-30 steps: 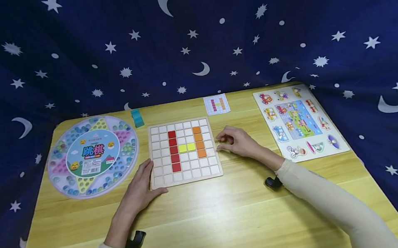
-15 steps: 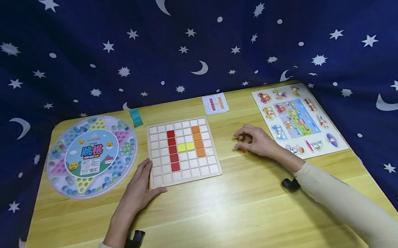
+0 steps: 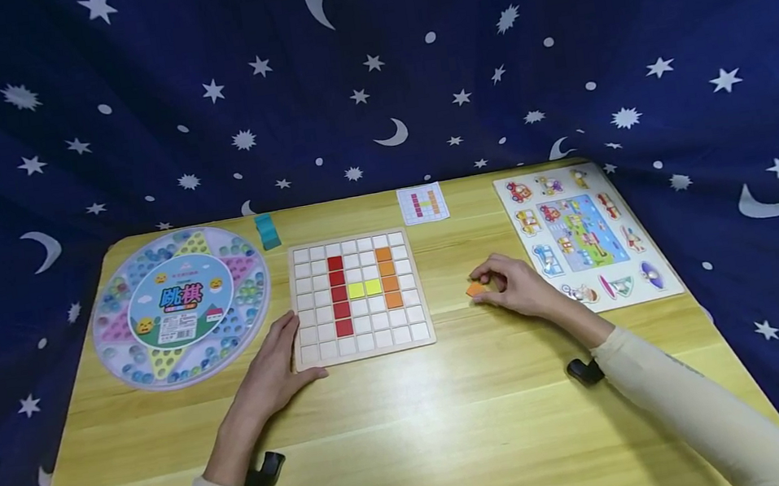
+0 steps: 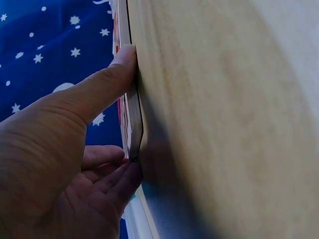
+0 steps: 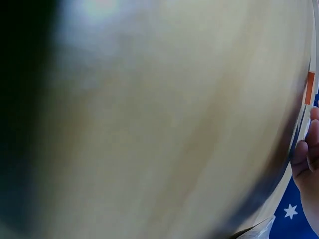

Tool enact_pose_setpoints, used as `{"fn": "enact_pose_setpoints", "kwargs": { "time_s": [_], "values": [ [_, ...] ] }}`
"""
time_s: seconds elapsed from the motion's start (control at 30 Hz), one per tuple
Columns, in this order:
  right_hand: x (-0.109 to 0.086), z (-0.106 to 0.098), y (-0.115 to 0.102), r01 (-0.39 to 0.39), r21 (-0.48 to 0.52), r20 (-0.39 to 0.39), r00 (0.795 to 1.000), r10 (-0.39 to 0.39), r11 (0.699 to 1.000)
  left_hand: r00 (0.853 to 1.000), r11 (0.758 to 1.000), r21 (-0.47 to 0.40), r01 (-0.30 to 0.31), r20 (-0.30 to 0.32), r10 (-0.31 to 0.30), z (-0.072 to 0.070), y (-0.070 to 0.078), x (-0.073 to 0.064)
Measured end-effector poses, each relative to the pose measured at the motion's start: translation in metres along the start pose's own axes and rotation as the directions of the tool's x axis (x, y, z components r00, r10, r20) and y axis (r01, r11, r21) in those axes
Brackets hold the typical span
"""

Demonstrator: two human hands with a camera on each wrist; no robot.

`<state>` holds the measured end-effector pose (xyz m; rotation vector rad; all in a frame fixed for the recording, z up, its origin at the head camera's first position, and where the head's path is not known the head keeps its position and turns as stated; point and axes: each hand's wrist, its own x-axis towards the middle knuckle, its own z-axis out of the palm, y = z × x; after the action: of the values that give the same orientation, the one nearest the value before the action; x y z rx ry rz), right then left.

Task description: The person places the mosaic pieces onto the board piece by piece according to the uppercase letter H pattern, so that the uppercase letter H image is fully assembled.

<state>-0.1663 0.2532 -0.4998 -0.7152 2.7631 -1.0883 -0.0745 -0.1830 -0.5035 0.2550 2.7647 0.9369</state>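
Observation:
A square wooden grid board (image 3: 365, 345) lies mid-table in the head view, with red, yellow and orange tiles in an H shape. My left hand (image 3: 272, 371) holds its near left corner, fingers along the left edge and thumb at the front edge. In the left wrist view, the thumb (image 4: 107, 87) presses the board's side. To the right of the board, my right hand (image 3: 517, 285) pinches an orange tile (image 3: 475, 288) at its fingertips, low over the table. Only part of this hand (image 5: 308, 184) shows in the right wrist view, below the orange tile (image 5: 309, 87).
A pattern card (image 3: 423, 204) with a similar H lies behind the board. Teal pieces (image 3: 268, 232) sit at the back left, beside a round marble game board (image 3: 119, 332). A picture puzzle (image 3: 650, 292) lies to the right, close to the right hand. Starry cloth (image 3: 365, 57) hangs behind the table.
My right hand has moved right, away from the board's right edge, and the orange tile now shows at its fingertips. The left hand stays on the board's corner.

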Motion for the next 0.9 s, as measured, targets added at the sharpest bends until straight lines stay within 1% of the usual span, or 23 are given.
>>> {"fn": "enact_pose_setpoints", "kwargs": {
  "time_s": [0.5,0.73,0.9],
  "values": [
    [-0.0059,0.0034,0.0064,0.024,-0.01,-0.004,1.0,-0.024,1.0,1.0,1.0,-0.007,0.013,0.005,-0.013,-0.0001,0.0008,0.0],
    [-0.0059,0.0038,0.0074,0.052,-0.002,0.004,0.999,-0.052,0.999,1.0,1.0,-0.013,0.008,0.0,-0.008,0.0005,-0.0001,-0.0003],
    [-0.0054,0.0036,0.0061,0.044,0.004,0.009,0.999,-0.044,0.999,1.0,1.0,-0.016,0.008,-0.003,-0.008,0.0006,-0.0003,-0.0004]
  ]
}}
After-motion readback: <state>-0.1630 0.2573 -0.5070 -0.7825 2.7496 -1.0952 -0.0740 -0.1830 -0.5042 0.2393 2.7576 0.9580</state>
